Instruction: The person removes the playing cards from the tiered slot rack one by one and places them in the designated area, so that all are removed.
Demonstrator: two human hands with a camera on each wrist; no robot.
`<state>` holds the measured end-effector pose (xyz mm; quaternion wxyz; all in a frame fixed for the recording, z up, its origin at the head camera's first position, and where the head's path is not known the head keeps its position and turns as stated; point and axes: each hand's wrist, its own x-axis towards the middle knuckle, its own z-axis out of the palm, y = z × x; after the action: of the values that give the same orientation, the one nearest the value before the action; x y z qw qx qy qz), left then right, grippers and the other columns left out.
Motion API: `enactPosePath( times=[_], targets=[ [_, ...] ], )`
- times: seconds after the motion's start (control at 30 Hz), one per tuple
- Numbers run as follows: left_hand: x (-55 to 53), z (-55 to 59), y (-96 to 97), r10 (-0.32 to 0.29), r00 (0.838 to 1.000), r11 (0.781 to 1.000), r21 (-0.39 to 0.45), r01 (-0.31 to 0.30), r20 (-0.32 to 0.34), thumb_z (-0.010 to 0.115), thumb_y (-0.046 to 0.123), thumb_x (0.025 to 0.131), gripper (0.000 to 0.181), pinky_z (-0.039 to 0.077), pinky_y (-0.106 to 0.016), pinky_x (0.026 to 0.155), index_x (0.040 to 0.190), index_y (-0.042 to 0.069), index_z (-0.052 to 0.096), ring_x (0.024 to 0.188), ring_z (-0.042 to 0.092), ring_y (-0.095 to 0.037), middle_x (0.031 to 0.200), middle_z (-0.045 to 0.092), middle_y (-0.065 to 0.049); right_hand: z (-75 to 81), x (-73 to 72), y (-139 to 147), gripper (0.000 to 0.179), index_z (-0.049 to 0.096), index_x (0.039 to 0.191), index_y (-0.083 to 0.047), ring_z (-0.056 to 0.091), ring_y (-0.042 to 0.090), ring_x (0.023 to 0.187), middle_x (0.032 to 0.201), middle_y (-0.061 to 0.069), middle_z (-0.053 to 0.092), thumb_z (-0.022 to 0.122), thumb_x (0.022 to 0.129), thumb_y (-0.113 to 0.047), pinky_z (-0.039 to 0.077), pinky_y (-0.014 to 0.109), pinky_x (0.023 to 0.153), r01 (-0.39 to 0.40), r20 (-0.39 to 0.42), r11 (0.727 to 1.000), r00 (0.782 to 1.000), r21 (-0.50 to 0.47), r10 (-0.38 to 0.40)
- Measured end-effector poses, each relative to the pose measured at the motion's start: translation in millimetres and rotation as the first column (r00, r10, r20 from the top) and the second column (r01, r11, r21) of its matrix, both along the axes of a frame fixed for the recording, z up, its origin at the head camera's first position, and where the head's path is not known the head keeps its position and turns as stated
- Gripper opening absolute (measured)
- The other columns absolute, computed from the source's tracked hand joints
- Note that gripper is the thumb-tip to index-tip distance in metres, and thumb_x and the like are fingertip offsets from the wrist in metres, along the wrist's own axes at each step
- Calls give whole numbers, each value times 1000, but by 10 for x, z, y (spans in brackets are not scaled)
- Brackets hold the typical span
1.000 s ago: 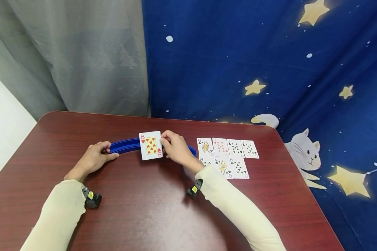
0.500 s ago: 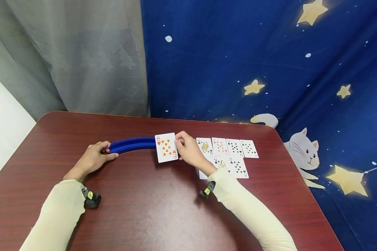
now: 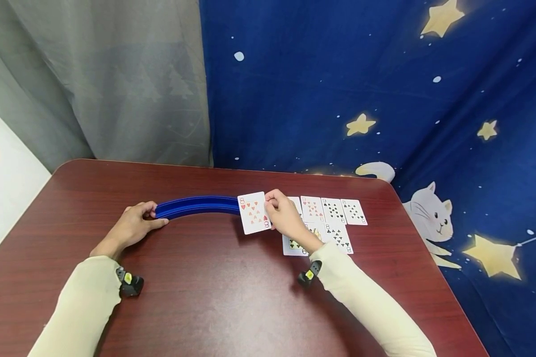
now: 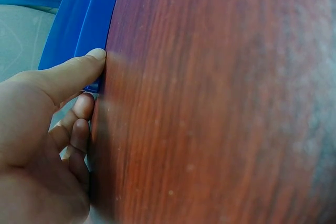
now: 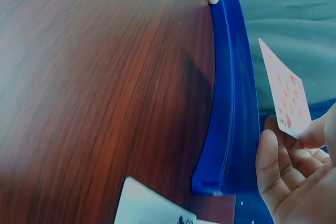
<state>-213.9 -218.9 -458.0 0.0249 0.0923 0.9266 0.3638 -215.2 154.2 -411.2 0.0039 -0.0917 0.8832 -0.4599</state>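
Note:
My left hand (image 3: pixel 133 227) grips the left end of a curved blue card holder (image 3: pixel 196 204), a long grooved rack lying on the table. In the left wrist view the thumb lies along the holder's edge and the other fingers curl at its end. My right hand (image 3: pixel 288 218) pinches the right edge of a playing card, the eight of hearts (image 3: pixel 253 213), face toward the head camera. That card is raised in front of the holder's right end and hides it in the head view. The right wrist view shows the card (image 5: pixel 287 100) between thumb and fingers, and the holder's groove bare.
Several face-up playing cards (image 3: pixel 332 211) lie in two overlapping rows at the right of the brown table (image 3: pixel 196 302). The right hand and wrist partly cover the left ones. A grey curtain (image 3: pixel 138 89) and a blue starry curtain (image 3: pixel 303 89) hang behind the table.
My right hand has moved to the right along the holder with the eight of hearts, uncovering more of the holder. The left hand has stayed in place.

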Motion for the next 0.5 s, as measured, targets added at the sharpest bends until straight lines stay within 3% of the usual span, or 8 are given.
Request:
enactPosePath(
  times=[0.17,0.33,0.5],
  targets=[
    [2,-2,-1,3,1000,1000,3,-3,-5,72,24,92,29,30,-38,71,86,7,49,83,44,-25,82,44,-7,8,2,122,13,57,106,-5,48,8,49,67,-1,54,50,95,-8,42,24,49,34,-22,999,999,14,-33],
    [8,4,5,2,1000,1000,8,-2,-9,72,23,92,29,31,-38,71,85,7,49,83,45,-25,81,44,-6,-15,5,285,15,58,102,-7,37,8,48,58,-5,45,49,90,-7,27,23,48,73,-31,996,997,46,-71],
    [9,11,3,2,1000,1000,9,-1,-13,72,23,92,29,31,-38,71,85,7,49,83,45,-26,82,45,-7,-26,38,443,14,58,101,-8,34,7,48,55,-7,43,50,89,-8,24,24,48,101,-26,992,995,79,-100]
  ],
)
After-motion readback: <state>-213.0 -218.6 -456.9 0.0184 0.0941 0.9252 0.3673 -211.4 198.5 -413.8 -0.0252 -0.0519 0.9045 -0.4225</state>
